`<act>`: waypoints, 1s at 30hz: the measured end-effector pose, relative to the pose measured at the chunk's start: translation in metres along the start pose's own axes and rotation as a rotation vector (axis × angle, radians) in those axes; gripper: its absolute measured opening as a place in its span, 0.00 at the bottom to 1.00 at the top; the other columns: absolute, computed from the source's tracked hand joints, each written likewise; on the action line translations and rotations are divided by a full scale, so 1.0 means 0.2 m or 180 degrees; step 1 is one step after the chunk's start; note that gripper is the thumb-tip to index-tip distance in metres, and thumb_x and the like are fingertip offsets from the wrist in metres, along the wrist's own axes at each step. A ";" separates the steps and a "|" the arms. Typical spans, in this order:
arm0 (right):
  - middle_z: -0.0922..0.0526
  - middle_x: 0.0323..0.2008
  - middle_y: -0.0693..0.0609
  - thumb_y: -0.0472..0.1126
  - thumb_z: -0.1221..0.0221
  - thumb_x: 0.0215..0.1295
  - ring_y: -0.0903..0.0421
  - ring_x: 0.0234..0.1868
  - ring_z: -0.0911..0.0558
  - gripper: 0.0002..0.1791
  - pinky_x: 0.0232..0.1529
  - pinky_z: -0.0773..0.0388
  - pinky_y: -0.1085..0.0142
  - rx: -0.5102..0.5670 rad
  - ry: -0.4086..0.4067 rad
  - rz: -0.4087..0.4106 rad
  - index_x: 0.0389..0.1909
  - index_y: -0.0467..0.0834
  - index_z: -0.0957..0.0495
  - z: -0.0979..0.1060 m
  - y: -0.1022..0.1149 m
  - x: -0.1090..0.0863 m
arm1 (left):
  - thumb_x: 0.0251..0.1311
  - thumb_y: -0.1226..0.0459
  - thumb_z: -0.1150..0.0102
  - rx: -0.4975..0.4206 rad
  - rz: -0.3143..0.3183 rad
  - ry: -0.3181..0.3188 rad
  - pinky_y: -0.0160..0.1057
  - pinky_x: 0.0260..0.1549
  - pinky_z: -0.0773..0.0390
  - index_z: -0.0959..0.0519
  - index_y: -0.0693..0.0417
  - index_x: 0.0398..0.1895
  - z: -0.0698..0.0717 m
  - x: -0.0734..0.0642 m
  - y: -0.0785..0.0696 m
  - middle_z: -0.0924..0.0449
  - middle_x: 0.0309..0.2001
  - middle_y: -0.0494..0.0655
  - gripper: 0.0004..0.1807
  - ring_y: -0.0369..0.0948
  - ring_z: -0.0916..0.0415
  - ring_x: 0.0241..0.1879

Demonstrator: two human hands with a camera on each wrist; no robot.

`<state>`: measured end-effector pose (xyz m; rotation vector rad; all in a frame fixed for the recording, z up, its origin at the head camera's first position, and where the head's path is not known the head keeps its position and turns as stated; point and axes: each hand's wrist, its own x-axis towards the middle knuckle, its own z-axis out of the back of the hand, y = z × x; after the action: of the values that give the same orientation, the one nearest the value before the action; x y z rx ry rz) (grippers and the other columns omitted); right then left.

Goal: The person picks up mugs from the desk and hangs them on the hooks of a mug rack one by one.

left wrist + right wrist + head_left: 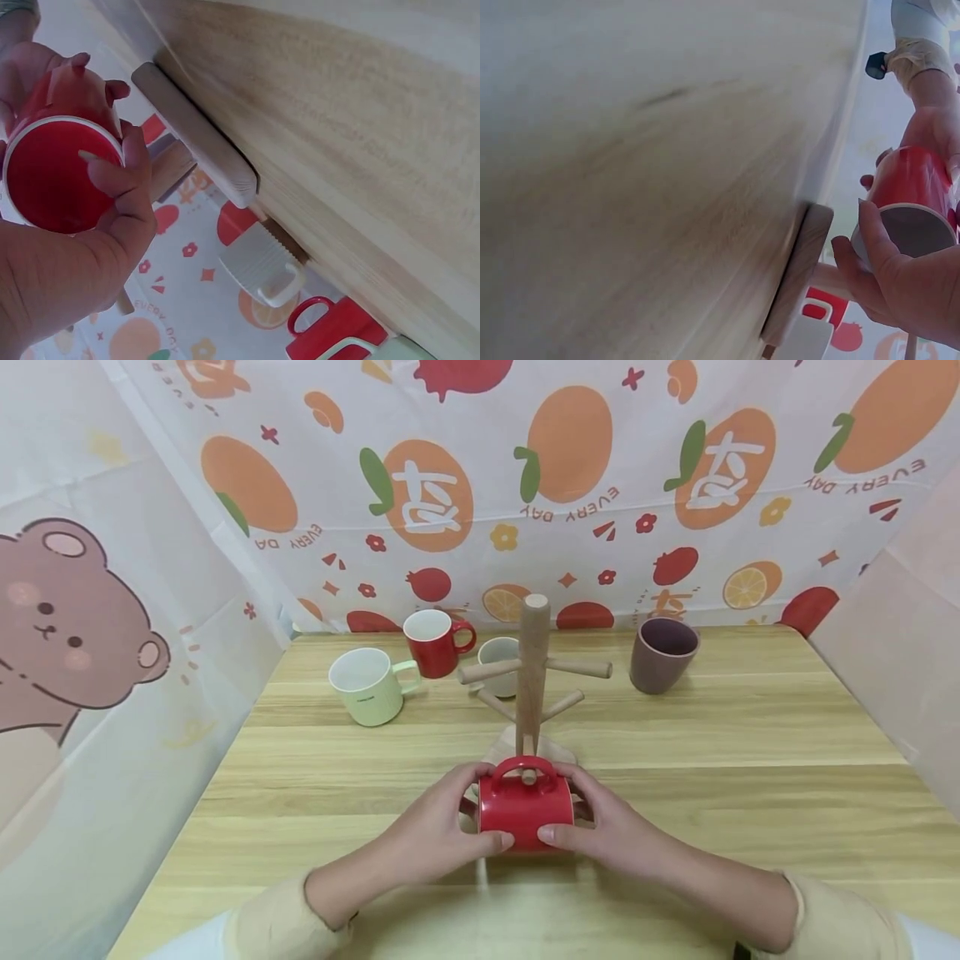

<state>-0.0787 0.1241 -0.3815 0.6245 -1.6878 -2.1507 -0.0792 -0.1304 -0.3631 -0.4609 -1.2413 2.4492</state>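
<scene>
The wooden table [750, 760] spans the lower head view, its wood stretching wide from the wooden mug rack [531, 693] at centre to the slanting right edge, with less width toward the left. At lower centre the red mug [525, 814] lies sideways, a peg [528, 775] tip showing within its handle [506, 766]; only the left wrist view shows its red, white-ringed end, only the right its pale grey one. The left hand [453, 818] and right hand [600, 818] grip those ends, thumbs on the near side, forearms angled inward.
</scene>
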 end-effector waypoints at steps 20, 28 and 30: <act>0.35 0.69 0.49 0.47 0.32 0.60 0.45 0.61 0.25 0.46 0.54 0.20 0.55 -0.0218 -0.0034 -0.0245 0.75 0.57 0.47 0.08 0.00 0.03 | 0.54 0.49 0.31 -0.0080 0.0126 0.0175 0.39 0.39 0.17 0.38 0.51 0.71 0.04 0.12 0.03 0.29 0.57 0.45 0.43 0.44 0.23 0.46; 0.38 0.70 0.46 0.46 0.34 0.62 0.42 0.64 0.26 0.45 0.57 0.22 0.52 -0.0192 0.0035 -0.0144 0.76 0.53 0.48 0.10 -0.01 0.03 | 0.54 0.50 0.31 -0.0102 0.0177 0.0189 0.40 0.41 0.17 0.38 0.50 0.70 0.05 0.14 0.02 0.30 0.58 0.45 0.42 0.45 0.25 0.49; 0.37 0.70 0.46 0.46 0.34 0.62 0.43 0.64 0.26 0.45 0.57 0.22 0.53 -0.0183 0.0039 -0.0170 0.75 0.54 0.48 0.10 -0.01 0.03 | 0.54 0.50 0.30 -0.0086 0.0163 0.0204 0.41 0.41 0.17 0.38 0.50 0.71 0.05 0.15 0.02 0.30 0.58 0.44 0.43 0.45 0.25 0.50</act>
<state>-0.0950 0.1373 -0.3802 0.6724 -1.6145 -2.2191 -0.1097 -0.1260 -0.3645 -0.5810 -1.2526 2.4422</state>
